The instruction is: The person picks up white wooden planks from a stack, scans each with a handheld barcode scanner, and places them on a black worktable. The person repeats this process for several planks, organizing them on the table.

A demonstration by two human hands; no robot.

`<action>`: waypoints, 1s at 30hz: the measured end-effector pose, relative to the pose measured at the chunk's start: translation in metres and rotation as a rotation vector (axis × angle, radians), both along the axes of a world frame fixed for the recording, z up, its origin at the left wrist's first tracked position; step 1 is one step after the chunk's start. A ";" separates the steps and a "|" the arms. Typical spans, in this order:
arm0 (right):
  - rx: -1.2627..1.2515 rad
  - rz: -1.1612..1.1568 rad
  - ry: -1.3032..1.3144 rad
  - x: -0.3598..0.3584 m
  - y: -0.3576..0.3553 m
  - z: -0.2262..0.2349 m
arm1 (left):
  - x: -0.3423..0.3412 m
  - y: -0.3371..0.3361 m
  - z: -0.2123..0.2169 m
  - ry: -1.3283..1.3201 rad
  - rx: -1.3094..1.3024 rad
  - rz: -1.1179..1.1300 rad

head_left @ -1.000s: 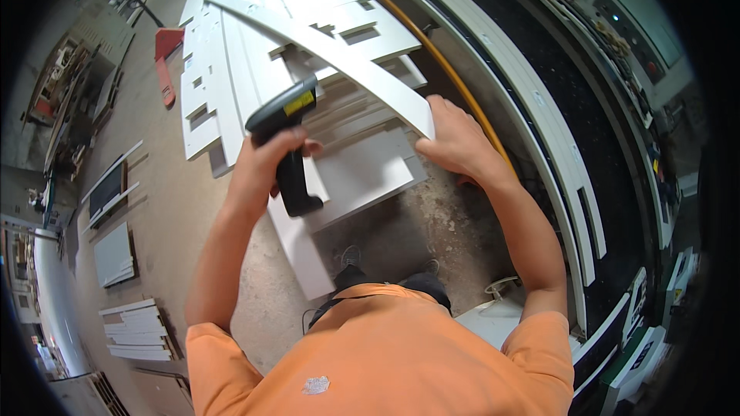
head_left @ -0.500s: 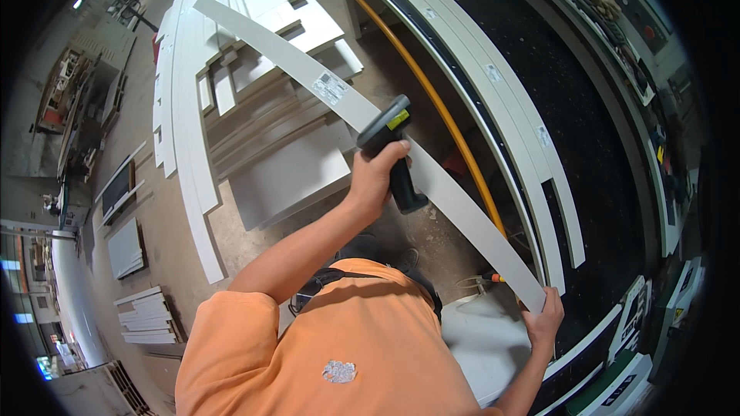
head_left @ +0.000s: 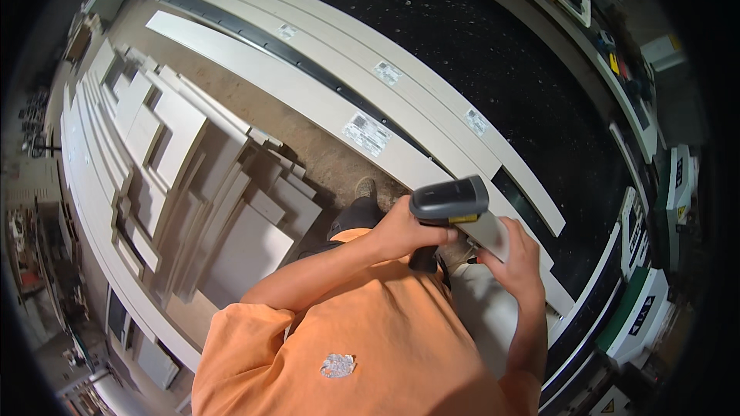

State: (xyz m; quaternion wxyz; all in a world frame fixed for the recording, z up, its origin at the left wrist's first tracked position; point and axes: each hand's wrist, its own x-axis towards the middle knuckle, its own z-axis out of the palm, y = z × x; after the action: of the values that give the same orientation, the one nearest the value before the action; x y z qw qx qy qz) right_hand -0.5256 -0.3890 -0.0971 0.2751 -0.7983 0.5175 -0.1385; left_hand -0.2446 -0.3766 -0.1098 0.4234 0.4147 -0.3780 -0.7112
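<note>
My left hand (head_left: 407,229) is wrapped round the grip of a black handheld barcode scanner (head_left: 449,199), whose head sits over the near part of a long white board (head_left: 293,102). The near end of that board is pinched in my right hand (head_left: 520,262), thumb on one side and fingers on the other. A printed white label (head_left: 367,133) lies on the board's upper face, beyond the scanner. The board slants away to the far left, beside the black-topped work table. Part of the scanner's handle is hidden behind my left hand.
Several labelled white strips (head_left: 439,96) lie along the edge of the black table (head_left: 509,62). Stacks of white panels (head_left: 177,123) stand on the floor at the left. A green and white machine part (head_left: 636,316) is at the lower right.
My view has turned toward the table. The board has swung alongside the table edge. My left hand has brought the scanner close to my right hand at the near end.
</note>
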 end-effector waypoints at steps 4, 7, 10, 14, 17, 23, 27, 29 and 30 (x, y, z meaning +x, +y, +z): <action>0.113 -0.055 -0.083 0.052 -0.048 0.000 | 0.057 -0.051 0.018 -0.249 -0.240 -0.357; 0.040 -0.266 0.081 0.046 -0.059 0.005 | 0.119 -0.086 0.035 -0.802 -0.197 -0.248; -0.019 -0.391 0.176 0.016 -0.069 0.010 | 0.135 -0.113 0.051 -0.812 -0.017 -0.123; -0.163 -0.467 0.281 -0.025 -0.094 0.017 | 0.095 -0.134 0.051 -0.817 -0.129 -0.308; -0.181 -0.510 0.273 -0.045 -0.103 0.024 | 0.067 -0.139 0.052 -0.803 -0.025 -0.325; -0.147 -0.505 0.215 -0.076 -0.118 0.013 | 0.027 -0.143 0.053 -0.834 -0.022 -0.335; -0.099 -0.479 0.172 -0.092 -0.132 0.006 | 0.010 -0.143 0.054 -0.889 -0.023 -0.323; -0.071 -0.449 0.194 -0.097 -0.138 0.007 | 0.004 -0.146 0.057 -0.901 -0.017 -0.318; -0.047 -0.441 0.210 -0.098 -0.142 0.007 | 0.001 -0.147 0.059 -0.897 0.000 -0.313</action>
State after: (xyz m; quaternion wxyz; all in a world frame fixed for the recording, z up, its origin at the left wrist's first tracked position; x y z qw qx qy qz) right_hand -0.6239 -0.5307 -0.0899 0.1642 -0.6822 0.7017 -0.1237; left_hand -0.2438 -0.5235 -0.0508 0.1064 0.6189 -0.5815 -0.5172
